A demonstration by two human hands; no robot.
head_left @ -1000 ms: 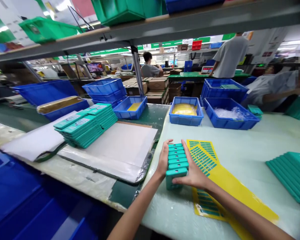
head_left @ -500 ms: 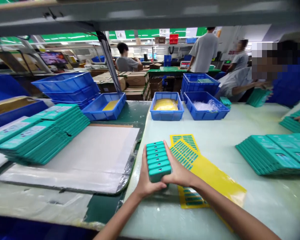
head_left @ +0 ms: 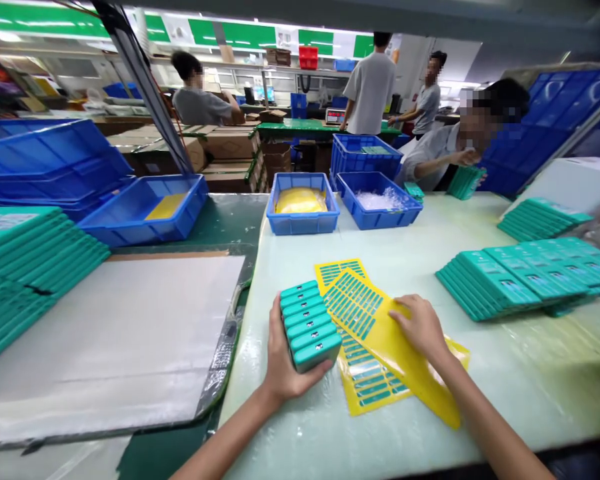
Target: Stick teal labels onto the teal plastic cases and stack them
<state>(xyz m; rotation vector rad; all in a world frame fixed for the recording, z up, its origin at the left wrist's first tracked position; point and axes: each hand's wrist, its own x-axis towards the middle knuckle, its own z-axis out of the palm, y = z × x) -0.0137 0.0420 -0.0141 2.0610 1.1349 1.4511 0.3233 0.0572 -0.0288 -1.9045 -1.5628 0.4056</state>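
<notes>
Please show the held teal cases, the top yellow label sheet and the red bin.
Held teal cases (head_left: pixel 308 323), head view: row's middle.
Top yellow label sheet (head_left: pixel 391 347), head view: plain part.
Red bin (head_left: pixel 308 58), head view: facing side.

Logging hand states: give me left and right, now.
Left hand: closed around a row of teal cases.
Right hand: at a yellow sheet; whether it is pinching it cannot be told.
</notes>
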